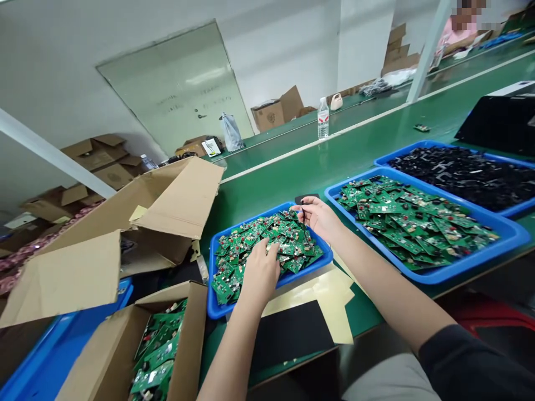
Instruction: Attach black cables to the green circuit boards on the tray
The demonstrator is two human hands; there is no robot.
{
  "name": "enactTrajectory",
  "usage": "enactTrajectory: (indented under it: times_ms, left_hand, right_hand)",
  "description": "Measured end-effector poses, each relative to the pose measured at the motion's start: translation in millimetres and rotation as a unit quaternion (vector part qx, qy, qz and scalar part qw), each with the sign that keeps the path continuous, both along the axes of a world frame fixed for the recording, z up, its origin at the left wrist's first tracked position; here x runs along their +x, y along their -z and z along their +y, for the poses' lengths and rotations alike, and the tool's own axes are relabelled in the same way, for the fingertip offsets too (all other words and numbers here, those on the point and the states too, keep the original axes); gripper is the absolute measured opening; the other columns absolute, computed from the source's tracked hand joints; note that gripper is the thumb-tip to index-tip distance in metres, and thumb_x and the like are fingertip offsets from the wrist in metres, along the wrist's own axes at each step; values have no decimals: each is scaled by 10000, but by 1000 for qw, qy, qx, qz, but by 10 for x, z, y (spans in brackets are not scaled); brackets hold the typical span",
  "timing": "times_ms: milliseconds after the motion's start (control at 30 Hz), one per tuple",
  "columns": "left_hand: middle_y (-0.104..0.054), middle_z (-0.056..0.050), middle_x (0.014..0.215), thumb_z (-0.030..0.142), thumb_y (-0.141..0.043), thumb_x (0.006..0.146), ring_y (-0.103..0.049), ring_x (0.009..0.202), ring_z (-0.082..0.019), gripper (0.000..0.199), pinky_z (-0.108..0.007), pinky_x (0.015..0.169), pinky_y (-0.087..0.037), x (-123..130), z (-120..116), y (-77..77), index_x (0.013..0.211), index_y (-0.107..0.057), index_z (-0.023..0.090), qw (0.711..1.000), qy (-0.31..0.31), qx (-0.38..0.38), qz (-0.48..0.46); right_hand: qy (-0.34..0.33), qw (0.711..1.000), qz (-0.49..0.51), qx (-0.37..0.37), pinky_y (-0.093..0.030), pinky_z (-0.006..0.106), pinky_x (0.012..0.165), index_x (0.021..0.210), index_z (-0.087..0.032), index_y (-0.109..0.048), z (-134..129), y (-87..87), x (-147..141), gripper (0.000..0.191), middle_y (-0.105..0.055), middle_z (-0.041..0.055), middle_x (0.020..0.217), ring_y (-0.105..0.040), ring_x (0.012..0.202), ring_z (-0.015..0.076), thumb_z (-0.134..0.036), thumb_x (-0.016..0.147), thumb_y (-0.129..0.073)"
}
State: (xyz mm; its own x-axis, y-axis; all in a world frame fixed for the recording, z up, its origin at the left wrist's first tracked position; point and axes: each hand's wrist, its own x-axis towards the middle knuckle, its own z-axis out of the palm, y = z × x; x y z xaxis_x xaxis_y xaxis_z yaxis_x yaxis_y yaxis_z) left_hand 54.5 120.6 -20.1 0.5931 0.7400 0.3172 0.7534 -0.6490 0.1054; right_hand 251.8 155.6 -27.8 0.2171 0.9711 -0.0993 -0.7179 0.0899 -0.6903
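Small green circuit boards (238,245) fill a blue tray (213,303) in front of me. My left hand (261,270) rests palm down on these boards, its fingers bent and a little apart, with nothing visible in them. Over the tray's right rear corner, my right hand (320,218) pinches a thin dark strip (304,218) that hangs down between thumb and fingers. To the right stands a second blue tray (451,277) heaped with similar boards. Behind it, a third tray holds many black parts (468,172).
An open cardboard box (179,206) stands at left, with a smaller box of boards (192,334) before it. A black sheet (292,334) and yellowish paper (334,301) lie at the near edge. A water bottle (323,120) stands behind. A person sits far right.
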Motion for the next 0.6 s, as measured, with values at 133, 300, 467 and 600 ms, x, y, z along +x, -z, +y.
enactTrajectory:
  times_ms: [133,300,467,600]
  left_hand:
    - [-583,-132,1190,23,-454,733,-530,1136,-271,400,-473,1000,-408,39,259,150,1071,-623,155,991,15,-83,-101]
    - [-649,-99,1003,117,-499,775,-586,984,-244,254,-428,905,-458,-67,272,180,960,-660,183,974,-1,-128,-186]
    - [-636,-48,824,261,-571,784,-598,793,-183,123,-313,751,-484,-82,233,162,855,-631,180,920,-60,-190,-338]
    - [-569,3,694,314,-580,765,-541,617,-116,145,-218,569,-445,-84,225,150,780,-593,170,848,-94,-248,-459]
  right_hand:
    - [-9,1000,-17,-17,-477,203,515,777,-193,-491,1,108,11,220,-681,-2,697,-582,492,85,-96,630,-624]
    - [-30,999,-41,-16,-468,213,520,796,-187,-541,-59,117,-20,236,-649,-18,641,-567,486,83,-167,600,-671]
    - [-69,994,-79,-13,-476,237,545,824,-189,-577,-164,99,-113,262,-619,-29,612,-579,526,102,-206,597,-707]
    - [-88,989,-119,0,-502,272,630,833,-191,-610,-233,86,-151,258,-614,-28,617,-613,604,124,-224,605,-726]
